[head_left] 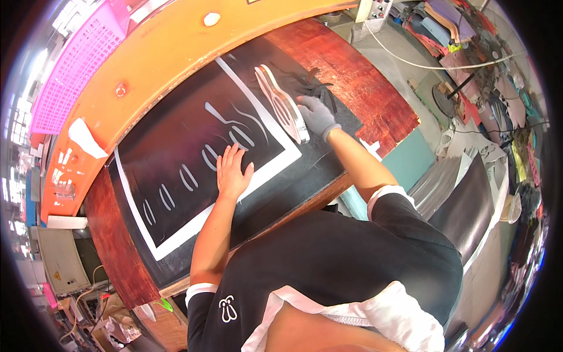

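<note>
My left hand [233,173] is bare and lies flat, fingers stretched out, on a black sheet [170,141]. White material shows along the sheet's edges, and a row of slim curved cut-outs [187,177] runs across it. Just beyond my fingertips are larger curved cuts. My right hand [318,117], in a grey glove, is closed at the right edge of a long, curved cutting die [280,105] with pale sides. The die rests at the right of the sheet, and my fingertips are partly hidden against it. Dark strips of offcut [322,94] lie just beyond the glove.
An orange machine beam [170,56] spans the far side, carrying a pink basket [79,64] and a white scrap [87,138]. Worn red board [352,64] shows around the black work surface. Piled coloured scraps [451,26] and stacked sheets [440,182] stand at right.
</note>
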Motion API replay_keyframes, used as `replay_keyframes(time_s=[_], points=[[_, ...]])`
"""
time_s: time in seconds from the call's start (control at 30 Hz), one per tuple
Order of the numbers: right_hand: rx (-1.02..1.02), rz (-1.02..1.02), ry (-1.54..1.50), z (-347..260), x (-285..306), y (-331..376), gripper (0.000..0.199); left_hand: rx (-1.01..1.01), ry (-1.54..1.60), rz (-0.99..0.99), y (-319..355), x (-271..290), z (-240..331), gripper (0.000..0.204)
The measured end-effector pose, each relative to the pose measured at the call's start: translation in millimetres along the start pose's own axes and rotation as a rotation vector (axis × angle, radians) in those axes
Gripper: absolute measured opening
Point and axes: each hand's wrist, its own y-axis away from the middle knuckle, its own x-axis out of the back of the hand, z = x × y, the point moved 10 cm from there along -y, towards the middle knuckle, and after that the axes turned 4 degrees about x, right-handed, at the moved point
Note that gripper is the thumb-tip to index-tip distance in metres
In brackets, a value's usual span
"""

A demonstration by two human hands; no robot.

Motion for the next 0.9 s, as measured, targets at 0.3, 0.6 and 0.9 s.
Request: replay_keyframes(time_s=[0.3,0.6,0.9], points=[[-0.158,-0.029,-0.19,-13.0,-51.4,27.7,0.053,0.152,0.432,0.21,6.0,17.0,-28.9,0.044],[-0.256,-0.163,-0.192,-13.5,-52.0,30.6,0.076,-0.068,0.098,0.164,6.6,12.3,-4.0,0.041],[-0.088,-0.336,0.516,-73.5,-77.9,11.3,0.103,-0.07,0.07,0.138,6.6,8.3,-5.1,0.04]])
